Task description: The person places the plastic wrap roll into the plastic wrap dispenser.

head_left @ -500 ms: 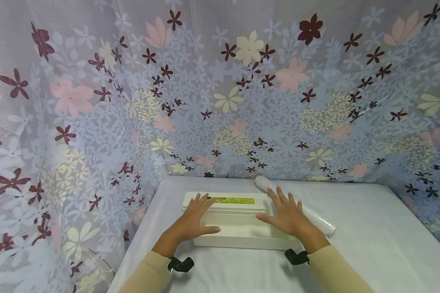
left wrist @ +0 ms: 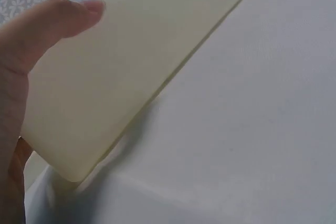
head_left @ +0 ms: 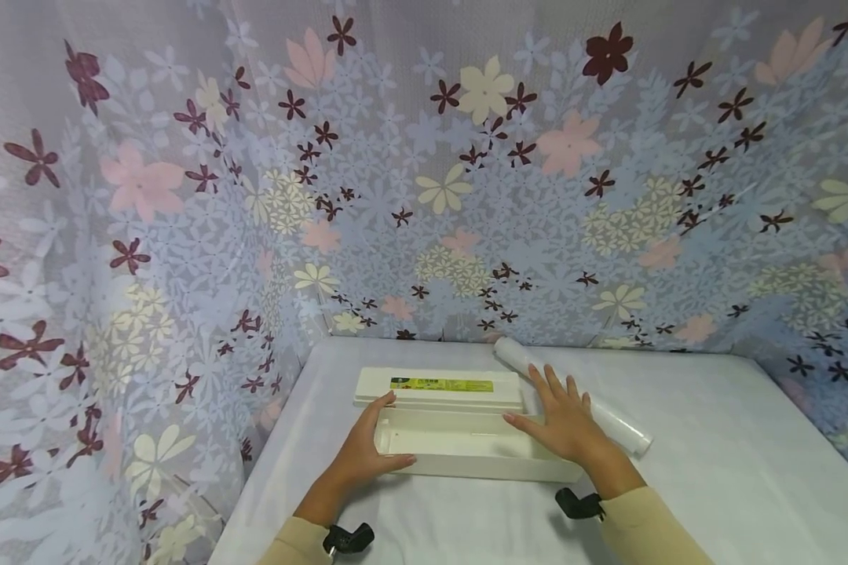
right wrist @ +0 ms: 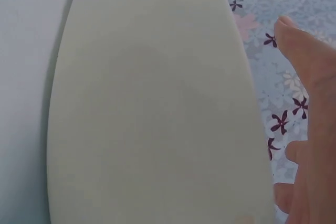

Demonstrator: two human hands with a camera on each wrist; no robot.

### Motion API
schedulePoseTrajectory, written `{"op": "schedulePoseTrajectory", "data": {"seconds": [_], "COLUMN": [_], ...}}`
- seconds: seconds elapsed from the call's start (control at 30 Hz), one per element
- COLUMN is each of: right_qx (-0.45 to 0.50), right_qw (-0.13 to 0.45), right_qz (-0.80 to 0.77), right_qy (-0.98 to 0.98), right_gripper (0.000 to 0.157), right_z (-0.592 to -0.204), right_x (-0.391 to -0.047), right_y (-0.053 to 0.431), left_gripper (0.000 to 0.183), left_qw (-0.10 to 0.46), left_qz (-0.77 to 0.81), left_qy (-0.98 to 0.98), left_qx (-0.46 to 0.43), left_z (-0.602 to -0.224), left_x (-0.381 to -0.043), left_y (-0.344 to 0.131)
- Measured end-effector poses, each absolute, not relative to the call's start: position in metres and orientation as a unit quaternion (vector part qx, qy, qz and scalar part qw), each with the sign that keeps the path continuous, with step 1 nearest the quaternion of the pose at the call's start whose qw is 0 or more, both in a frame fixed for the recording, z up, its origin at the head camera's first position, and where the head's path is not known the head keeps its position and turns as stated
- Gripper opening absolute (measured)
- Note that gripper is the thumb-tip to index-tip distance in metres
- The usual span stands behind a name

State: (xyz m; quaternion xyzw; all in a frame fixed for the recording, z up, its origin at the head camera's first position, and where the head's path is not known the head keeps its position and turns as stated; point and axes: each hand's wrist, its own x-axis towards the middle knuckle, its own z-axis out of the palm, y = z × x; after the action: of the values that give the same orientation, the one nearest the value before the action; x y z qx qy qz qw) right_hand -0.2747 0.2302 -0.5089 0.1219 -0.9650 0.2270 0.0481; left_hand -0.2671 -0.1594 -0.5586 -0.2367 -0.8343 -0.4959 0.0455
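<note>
A long, cream plastic box (head_left: 477,468), open at the top with a bare inside, lies crosswise on the table. My left hand (head_left: 360,447) grips its left end. In the left wrist view the thumb (left wrist: 79,18) rests on the front wall, while the other fingers go round the end, mostly hidden. Over the box's right end my right hand (head_left: 565,424) is spread, fingers straight and pointing away. The right wrist view shows its thumb (right wrist: 299,45) apart from the box wall (right wrist: 157,108). Right behind the box lies a cream lid (head_left: 434,401) with a yellow-green label.
A roll of clear film (head_left: 618,426) lies slantwise behind the right hand, partly covered by it. White cloth covers the table (head_left: 721,439). A flowered curtain (head_left: 452,235) hangs along the back and left sides.
My left hand has moved from over the lid and box down to the box's left end and taken hold there. The right hand has shifted slightly right, still spread.
</note>
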Motion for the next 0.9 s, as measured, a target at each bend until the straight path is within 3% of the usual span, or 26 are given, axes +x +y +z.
{"op": "schedulePoseTrajectory", "data": {"seconds": [0.33, 0.9], "right_qx": [0.092, 0.028], "right_qw": [0.067, 0.11], "right_qz": [0.259, 0.308], "right_qy": [-0.959, -0.945], "right_gripper": [0.108, 0.107], "right_z": [-0.514, -0.511], "right_x": [-0.272, -0.256], "right_y": [0.243, 0.309], "left_gripper": [0.128, 0.122], "left_qw": [0.02, -0.004], "left_qz": [-0.569, -0.579], "left_qy": [-0.802, -0.797], "left_qx": [-0.18, -0.171], "left_z": [-0.574, -0.574], "left_x": [-0.266, -0.265], "left_y": [-0.155, -0.158]}}
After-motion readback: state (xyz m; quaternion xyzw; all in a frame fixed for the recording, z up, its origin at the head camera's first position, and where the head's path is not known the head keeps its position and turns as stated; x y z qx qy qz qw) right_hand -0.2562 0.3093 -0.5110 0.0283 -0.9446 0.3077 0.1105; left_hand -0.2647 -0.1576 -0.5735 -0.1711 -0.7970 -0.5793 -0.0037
